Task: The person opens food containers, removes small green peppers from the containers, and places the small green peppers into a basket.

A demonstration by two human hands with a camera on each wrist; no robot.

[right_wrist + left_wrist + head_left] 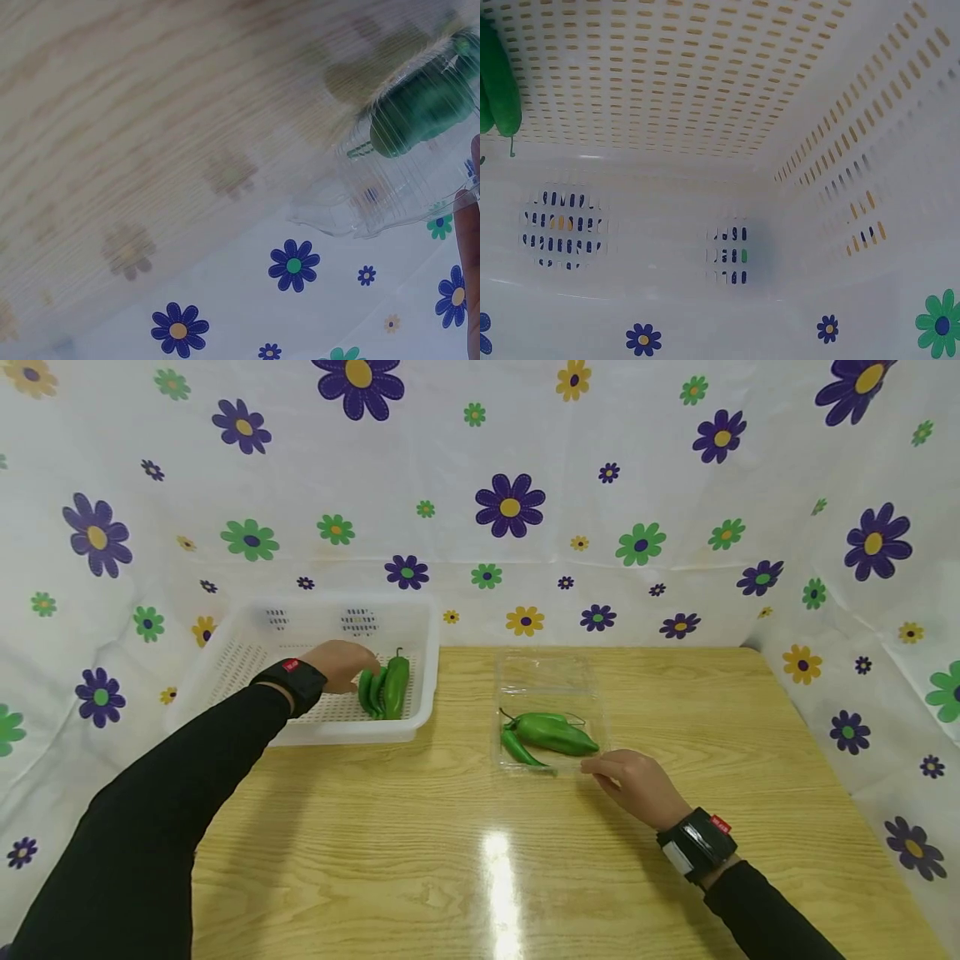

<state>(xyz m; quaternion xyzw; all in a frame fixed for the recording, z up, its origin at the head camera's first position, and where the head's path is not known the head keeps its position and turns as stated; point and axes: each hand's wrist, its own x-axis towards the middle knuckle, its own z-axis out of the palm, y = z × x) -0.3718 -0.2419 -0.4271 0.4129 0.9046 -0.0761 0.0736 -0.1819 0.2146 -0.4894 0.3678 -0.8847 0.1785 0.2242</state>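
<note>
Inside the white plastic basket point(375, 731), my left hand point(341, 664) reaches over from the left, its fingertips right at several green peppers point(396, 689). Those peppers lie side by side on the slotted floor. At the right, my right hand point(633, 785) pinches the near right corner of a clear plastic box point(525, 677). The box holds a large green pepper point(555, 732) and a thin curved one point(521, 748). In the right wrist view, fingers point(466, 225) rest at the rim of the clear box. The left wrist view shows no part of the left hand.
The wooden table point(390, 852) spreads in front of both containers. A white flowered cloth point(442, 460) hangs behind and along both sides. The basket's right wall stands between the peppers in it and the clear box.
</note>
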